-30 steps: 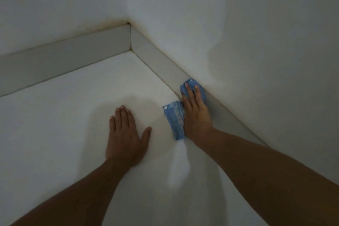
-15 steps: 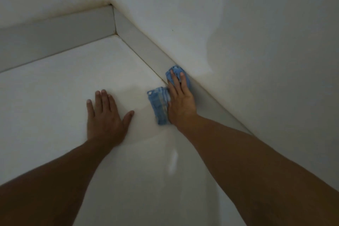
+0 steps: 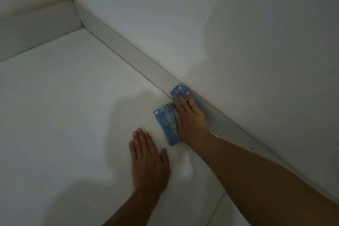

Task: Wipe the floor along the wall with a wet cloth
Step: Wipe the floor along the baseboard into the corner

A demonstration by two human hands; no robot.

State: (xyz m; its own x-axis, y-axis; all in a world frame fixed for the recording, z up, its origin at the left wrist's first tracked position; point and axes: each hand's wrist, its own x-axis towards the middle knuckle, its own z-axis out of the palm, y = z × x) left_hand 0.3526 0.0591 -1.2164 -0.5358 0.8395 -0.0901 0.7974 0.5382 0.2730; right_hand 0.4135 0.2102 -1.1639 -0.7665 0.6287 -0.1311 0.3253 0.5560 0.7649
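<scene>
A blue wet cloth [image 3: 167,124] lies folded on the white floor [image 3: 64,106], its far end bunched up against the skirting tile [image 3: 139,57] of the right wall [image 3: 238,33]. My right hand [image 3: 190,117] presses flat on the cloth, fingers straight, fingertips at the skirting. My left hand [image 3: 148,161] rests flat on the bare floor just left of and nearer than the cloth, fingers together and straight. Part of the cloth is hidden under my right palm.
The room corner [image 3: 80,25] lies far left, where a second skirting tile [image 3: 36,25] meets the first; its top edge looks stained. A tile joint [image 3: 216,205] runs across the floor near the bottom. A faint wet sheen [image 3: 189,169] shows behind the cloth.
My right hand and the cloth have slid back along the skirting, away from the corner. My left hand has shifted the same way and now lies closer to the cloth. The camera view moved.
</scene>
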